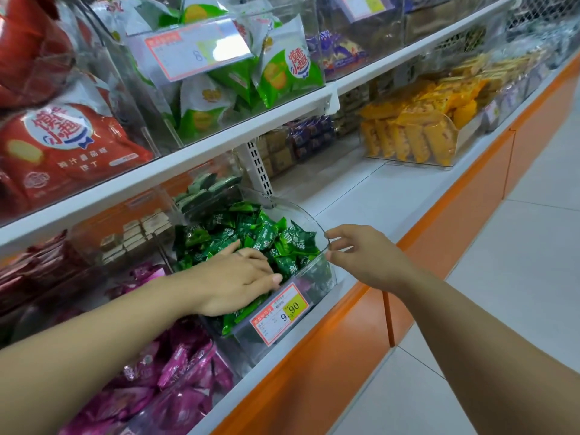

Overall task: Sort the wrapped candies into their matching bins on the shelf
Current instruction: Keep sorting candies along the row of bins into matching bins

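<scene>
While left point(238, 277) touches candies point(266, 233), right point(367, 255) pinches bin point(302, 209)

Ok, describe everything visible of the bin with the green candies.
The bin is clear, rigid plastic by its look, with a curved right wall and a low front. It stands on the lower shelf, at its front edge, nearly full of green candies. A red, white and yellow price tag reading 9.90 sits on its front. The right hand pinches its right rim; the left hand lies on the candies inside.
</scene>
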### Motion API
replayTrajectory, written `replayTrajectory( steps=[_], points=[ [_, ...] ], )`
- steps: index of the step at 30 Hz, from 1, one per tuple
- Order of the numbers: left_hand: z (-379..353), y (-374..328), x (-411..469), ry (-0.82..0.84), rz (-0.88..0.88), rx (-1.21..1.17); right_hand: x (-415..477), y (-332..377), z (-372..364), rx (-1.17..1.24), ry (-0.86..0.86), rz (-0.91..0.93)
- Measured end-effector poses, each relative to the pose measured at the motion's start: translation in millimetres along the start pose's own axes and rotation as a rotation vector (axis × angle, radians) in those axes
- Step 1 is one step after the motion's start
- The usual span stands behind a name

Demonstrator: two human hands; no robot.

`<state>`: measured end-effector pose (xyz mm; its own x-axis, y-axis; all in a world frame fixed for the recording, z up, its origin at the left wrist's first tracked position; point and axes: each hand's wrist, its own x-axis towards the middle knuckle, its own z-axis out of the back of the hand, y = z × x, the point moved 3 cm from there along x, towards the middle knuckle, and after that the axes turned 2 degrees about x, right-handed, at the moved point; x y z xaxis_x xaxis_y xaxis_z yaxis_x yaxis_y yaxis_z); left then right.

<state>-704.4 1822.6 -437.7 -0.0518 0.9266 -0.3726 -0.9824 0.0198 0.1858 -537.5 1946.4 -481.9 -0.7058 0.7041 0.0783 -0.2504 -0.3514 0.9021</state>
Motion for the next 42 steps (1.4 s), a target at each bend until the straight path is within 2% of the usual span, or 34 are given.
replayTrajectory(
  steps=[9, 12, 16, 18, 20, 24, 27, 30, 34, 42],
  points=[
    [7.5, 14.5, -17.0, 0.076, 0.046, 0.119, -4.8, -1.0, -2.3, -0.01, 0.048, -0.008],
    [17.9, 21.3, -22.7, 0.076, 0.123, 0.166, -4.4, -0.8, -2.4, -0.011, 0.046, -0.006],
    [29.8, 19.0, -20.9, -0.046, 0.117, 0.169, -3.3, 2.5, -2.3, -0.043, 0.03, 0.005],
    [34.2, 8.8, -13.4, -0.147, 0.049, 0.057, -2.9, 3.2, -2.8, -0.054, 0.021, 0.01],
    [36.6, -4.9, -2.5, -0.187, 0.004, -0.18, -2.9, 3.0, -3.4, -0.052, 0.009, 0.004],
    [30.9, -27.8, 20.0, -0.031, 0.034, -0.439, -2.4, 2.3, -4.5, -0.036, 0.0, -0.013],
    [22.7, -32.8, 30.0, 0.136, 0.052, -0.429, -1.5, 2.0, -4.9, -0.021, 0.003, -0.021],
    [18.7, -32.0, 35.4, 0.215, 0.098, -0.405, -0.7, 1.7, -4.7, -0.028, -0.006, -0.024],
    [10.2, -33.7, 41.4, 0.252, 0.13, -0.298, -2.1, 2.7, -5.6, -0.037, -0.008, -0.023],
    [8.6, -25.6, 28.7, 0.183, 0.112, -0.45, -3.9, 3.1, -5.5, -0.049, 0.012, -0.026]
  ],
)
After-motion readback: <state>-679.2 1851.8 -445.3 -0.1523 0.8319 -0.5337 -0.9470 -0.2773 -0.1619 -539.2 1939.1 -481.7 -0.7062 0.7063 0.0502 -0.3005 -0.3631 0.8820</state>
